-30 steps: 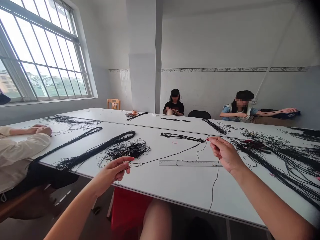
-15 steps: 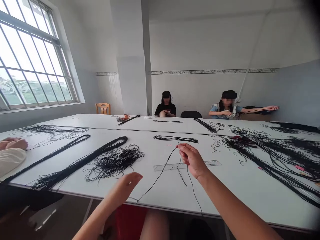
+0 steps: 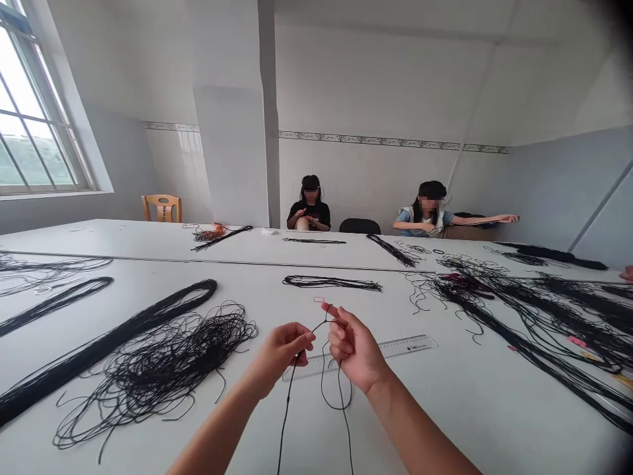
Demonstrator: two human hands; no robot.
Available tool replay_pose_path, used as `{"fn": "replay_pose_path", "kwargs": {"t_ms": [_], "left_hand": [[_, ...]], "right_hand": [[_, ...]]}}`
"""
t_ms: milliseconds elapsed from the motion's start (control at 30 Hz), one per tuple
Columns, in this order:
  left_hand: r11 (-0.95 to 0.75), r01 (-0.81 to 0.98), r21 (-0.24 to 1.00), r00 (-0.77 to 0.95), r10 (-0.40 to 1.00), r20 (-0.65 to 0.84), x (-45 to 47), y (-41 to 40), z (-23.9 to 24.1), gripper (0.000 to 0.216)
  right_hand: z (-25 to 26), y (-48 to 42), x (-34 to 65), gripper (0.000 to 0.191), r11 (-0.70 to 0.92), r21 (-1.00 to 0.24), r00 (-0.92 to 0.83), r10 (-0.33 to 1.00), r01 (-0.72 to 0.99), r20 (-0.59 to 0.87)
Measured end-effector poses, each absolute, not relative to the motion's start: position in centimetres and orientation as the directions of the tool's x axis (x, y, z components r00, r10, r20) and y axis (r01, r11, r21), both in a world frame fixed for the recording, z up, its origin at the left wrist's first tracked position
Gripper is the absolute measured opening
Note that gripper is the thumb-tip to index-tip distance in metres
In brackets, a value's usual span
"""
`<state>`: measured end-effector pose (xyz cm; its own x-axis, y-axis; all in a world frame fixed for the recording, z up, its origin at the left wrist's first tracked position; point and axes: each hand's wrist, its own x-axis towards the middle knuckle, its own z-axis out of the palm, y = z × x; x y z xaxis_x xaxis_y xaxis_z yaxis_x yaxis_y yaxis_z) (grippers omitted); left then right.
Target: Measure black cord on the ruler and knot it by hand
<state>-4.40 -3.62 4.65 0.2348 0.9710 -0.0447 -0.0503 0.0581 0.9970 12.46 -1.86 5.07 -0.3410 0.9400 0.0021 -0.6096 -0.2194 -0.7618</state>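
Liable to tangle

Could knot unintentionally from crossing loops of slack cord below the right grip; could pull free if pinched too lightly; held above the worktop, pinched in right grip and left grip alike; looks thin, black, limp, slightly thickened below the left grip.

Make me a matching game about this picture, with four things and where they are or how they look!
Things:
1. ruler
2. wooden chair
3. cord
4. tangle

Clues:
A. across the table
B. held by the left hand and right hand
C. on the table, left of the left hand
D. see-through

Pairs: 1-D, 2-A, 3-B, 4-C
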Motion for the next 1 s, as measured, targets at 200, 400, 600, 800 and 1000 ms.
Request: {"fn": "replay_pose_path", "kwargs": {"t_ms": [200,400,600,800,1000], "left_hand": [[0.191,0.023,0.981,0.467,0.866,-0.179,-6.4,-1.4,5.1,0.026],[0.209,0.063,0.976,0.511,0.833,-0.211,-8.8,0.2,3.9,0.026],[0.214,0.062,0.975,0.425,0.878,-0.22,-10.4,0.6,2.9,0.025],[0.198,0.091,0.976,0.425,0.878,-0.218,-10.5,0.7,3.0,0.025],[0.247,0.052,0.968,0.558,0.796,-0.234,-10.7,-5.3,3.5,0.021]], "right_hand": [[4.5,0.6,12.6,0.034,-0.158,-0.797,-0.252,0.968,-0.583,-0.007],[3.5,3.0,13.8,0.03,-0.086,-0.888,-0.135,0.99,-0.451,-0.028],[2.6,5.6,17.9,0.03,0.046,-0.906,0.114,0.993,-0.421,-0.003],[1.1,6.9,21.3,0.029,0.125,-0.932,0.313,0.95,-0.341,0.013],[4.6,1.3,19.2,0.029,0.141,-0.9,0.161,0.984,-0.413,0.08]]}}
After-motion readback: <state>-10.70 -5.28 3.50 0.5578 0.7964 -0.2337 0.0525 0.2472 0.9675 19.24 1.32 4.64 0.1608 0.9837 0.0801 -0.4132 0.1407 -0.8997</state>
